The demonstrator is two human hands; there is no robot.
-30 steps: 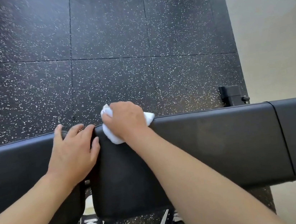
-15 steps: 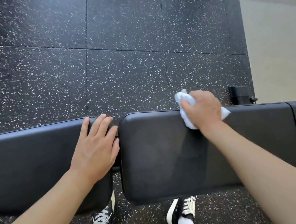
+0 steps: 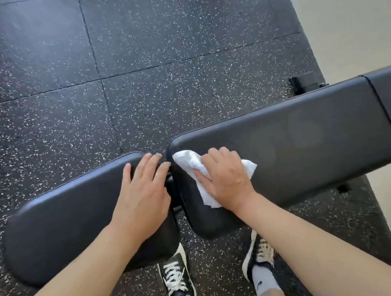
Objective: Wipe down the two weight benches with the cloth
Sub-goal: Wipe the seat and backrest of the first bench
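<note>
On the long black padded bench back (image 3: 299, 134), your right hand (image 3: 226, 178) presses the soft, light crumpled white cloth (image 3: 191, 162) under loosely curled fingers, while your left hand (image 3: 141, 199) rests spread flat on the seat pad (image 3: 63, 227).

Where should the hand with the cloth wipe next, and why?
Probably a sweep rightward along the long pad. The right hand presses the white cloth at that pad's left end, beside the gap, while the left hand rests flat on the shorter pad.
</note>
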